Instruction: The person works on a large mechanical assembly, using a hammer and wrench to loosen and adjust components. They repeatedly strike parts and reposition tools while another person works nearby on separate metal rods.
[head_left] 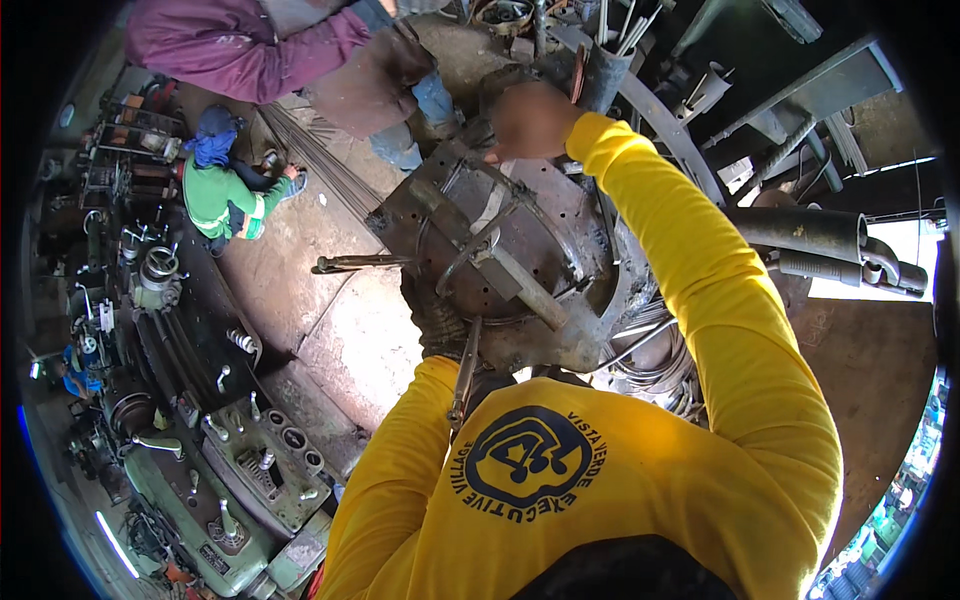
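Observation:
In front of me is a dark steel plate (405,225) with several holes, and a curved metal ring (568,240) lies on it. A thick flat steel bar (513,275) crosses the ring diagonally. My left hand (438,328), in a dark glove, is at the plate's near left edge; its fingers are hard to make out. Beside it, long-handled locking pliers (465,375) point toward me, and another pair of pliers (362,262) sticks out from the plate's left edge. My right hand (532,120) reaches to the plate's far side, smeared, so its fingers and anything in them are unclear.
A can of rods (603,75) stands beyond my right hand. Coiled wire (660,365) lies at the right, below a large pipe (800,230). A lathe (190,480) runs along the left. A person in purple (250,50) and a crouching person in green (222,195) are nearby.

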